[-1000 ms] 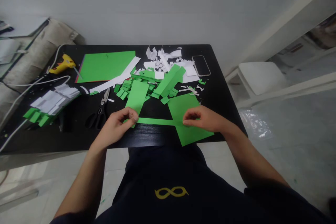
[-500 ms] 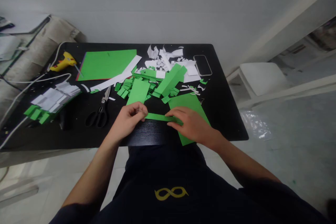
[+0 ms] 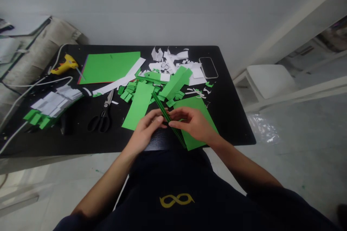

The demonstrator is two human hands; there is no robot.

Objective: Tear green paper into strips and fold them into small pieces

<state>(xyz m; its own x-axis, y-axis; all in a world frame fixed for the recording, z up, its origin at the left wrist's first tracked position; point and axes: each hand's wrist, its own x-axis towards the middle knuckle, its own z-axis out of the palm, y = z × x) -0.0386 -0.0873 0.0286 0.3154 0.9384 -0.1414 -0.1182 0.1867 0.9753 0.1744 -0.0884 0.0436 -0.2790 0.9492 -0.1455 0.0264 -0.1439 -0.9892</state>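
A long, narrow folded green paper strip (image 3: 159, 105) stands slanted between my hands, its far end pointing up and left. My right hand (image 3: 191, 122) pinches it near the middle between thumb and fingers. On the strip's other side, the curled fingers of my left hand (image 3: 148, 127) press against it, thumb on top. Beside my left hand lies a flat green paper piece (image 3: 138, 104). Under my right hand is a larger green sheet (image 3: 202, 115). Just beyond, a folded green strip (image 3: 175, 85) rests on a heap of small folded green pieces (image 3: 129, 92).
Black scissors (image 3: 104, 113) lie left of my hands on the black table (image 3: 230, 115). Farther left are a white-and-green folded paper assembly (image 3: 55, 103) and a yellow glue gun (image 3: 65, 65) with its cord. A green sheet stack (image 3: 108, 66), white scraps (image 3: 176, 56) and a phone (image 3: 208, 68) sit behind.
The green strip has turned from lying crosswise to a steep slant and now shows its folded edges. My left hand has moved right, toward my right hand, uncovering the flat green piece.
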